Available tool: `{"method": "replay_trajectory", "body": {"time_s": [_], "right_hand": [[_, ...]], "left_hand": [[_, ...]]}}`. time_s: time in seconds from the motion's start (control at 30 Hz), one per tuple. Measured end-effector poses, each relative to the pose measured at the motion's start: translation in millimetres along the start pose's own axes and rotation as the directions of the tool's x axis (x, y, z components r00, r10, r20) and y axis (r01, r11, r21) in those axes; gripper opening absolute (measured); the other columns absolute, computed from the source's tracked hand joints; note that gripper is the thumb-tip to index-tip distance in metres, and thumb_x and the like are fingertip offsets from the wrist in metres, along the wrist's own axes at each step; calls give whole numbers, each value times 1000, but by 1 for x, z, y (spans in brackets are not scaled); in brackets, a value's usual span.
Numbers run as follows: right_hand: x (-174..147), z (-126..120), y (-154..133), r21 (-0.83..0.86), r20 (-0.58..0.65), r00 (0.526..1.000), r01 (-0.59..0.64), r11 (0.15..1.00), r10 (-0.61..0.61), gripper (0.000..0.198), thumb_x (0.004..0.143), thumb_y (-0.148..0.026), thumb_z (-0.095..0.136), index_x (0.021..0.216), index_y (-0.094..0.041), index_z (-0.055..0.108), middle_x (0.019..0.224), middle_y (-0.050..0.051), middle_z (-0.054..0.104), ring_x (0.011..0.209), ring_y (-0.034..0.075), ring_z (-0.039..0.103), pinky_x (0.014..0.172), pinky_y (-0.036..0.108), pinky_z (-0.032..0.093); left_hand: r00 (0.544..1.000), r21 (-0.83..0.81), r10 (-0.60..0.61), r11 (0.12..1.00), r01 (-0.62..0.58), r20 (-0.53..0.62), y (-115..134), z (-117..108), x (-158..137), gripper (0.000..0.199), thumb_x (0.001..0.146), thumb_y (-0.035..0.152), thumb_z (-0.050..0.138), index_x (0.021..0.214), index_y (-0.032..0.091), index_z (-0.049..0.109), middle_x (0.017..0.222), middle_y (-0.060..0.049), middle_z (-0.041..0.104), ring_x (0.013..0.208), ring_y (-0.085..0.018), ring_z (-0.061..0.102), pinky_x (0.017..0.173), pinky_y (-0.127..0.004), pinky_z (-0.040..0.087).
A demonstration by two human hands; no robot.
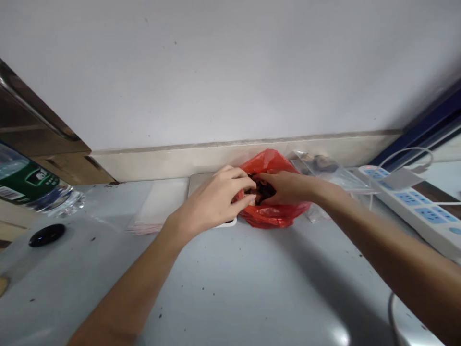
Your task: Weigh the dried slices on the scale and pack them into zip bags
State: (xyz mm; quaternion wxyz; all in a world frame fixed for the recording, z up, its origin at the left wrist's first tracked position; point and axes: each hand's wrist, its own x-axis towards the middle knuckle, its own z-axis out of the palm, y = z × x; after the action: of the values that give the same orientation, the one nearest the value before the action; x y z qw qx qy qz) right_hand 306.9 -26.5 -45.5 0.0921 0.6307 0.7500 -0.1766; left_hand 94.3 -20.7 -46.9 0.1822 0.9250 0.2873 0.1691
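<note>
Saw a thin, crumpled red plastic bag (277,217) near the back edge of the desk (216,307), a little right of its middle, glossy and creased, with its mouth open around dark brown contents (265,193), too shadowed to identify. Found the right hand (288,186) reaching into that mouth from the right, with fingers mostly hidden inside; could not tell the closeness of this grip or anything held in it. Found the left hand (219,196) at the bag's left rim, with fingers loosely curved and slightly spread; could not make out a definite hold in this grip.

Noted a flat, silver-topped device (199,181) with a white rim, partly under the left hand, and to its left a stack of white sheets (154,204) with pinkish edges. Right of the red bag, saw a clear plastic bag (340,178) with brown lumps inside, then a white power strip (428,216) with blue sockets towards the desk's right edge. Near the left edge, noted a glossy black oval object (47,235) and a clear bottle (61,197).

Observed a pale blue-grey, dark-flecked desk top against a whitish wall (230,72). Made out white characters and a barcode on the bottle's green label (27,180), too small to read.
</note>
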Motion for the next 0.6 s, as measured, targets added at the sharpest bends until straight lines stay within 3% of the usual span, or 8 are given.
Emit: {"method": "replay_trajectory", "body": {"time_s": [0.13,0.2,0.3,0.47,0.6], "right_hand": [[7,4,-4,-22,-32,999,-26,999,25,66,85,-47,67,145,-22,59,132,18,73,112,37,73,84,44,57],[9,5,-8,-23,-33,998,-59,998,58,66,88,-44,63,150,-21,55,130,19,73,110,37,73,82,44,57],[11,4,-12,-42,-44,998,-56,998,54,56,87,-36,63,141,-21,61,113,16,78,101,35,75,76,41,56],[15,4,-15,-46,-47,999,-16,999,13,55,86,-37,64,138,-20,63,113,16,79,99,35,76,76,40,56],[15,8,-12,-5,-96,995,36,999,-36,39,88,-27,60,125,-22,72,104,13,82,93,33,77,75,40,56]], "left_hand": [[1000,0,5,1000,-5,-14,-1,-2,0,22,104,28,58,113,22,76,122,-7,72,117,-25,64,99,-37,56],[1000,-5,5,1000,-5,-14,-2,-3,0,22,104,27,57,112,22,77,120,-8,72,116,-25,65,97,-37,57],[1000,-8,8,1000,-9,-18,-3,-4,0,22,104,25,57,114,21,76,119,-8,71,114,-24,65,97,-36,56],[1000,-16,-3,1000,2,-19,-1,-7,-2,21,104,25,57,112,20,75,119,-7,71,116,-24,64,97,-35,56],[1000,-30,-21,999,21,-11,-1,-10,-4,20,104,24,57,110,21,75,121,-6,71,116,-23,65,94,-34,57]]}}
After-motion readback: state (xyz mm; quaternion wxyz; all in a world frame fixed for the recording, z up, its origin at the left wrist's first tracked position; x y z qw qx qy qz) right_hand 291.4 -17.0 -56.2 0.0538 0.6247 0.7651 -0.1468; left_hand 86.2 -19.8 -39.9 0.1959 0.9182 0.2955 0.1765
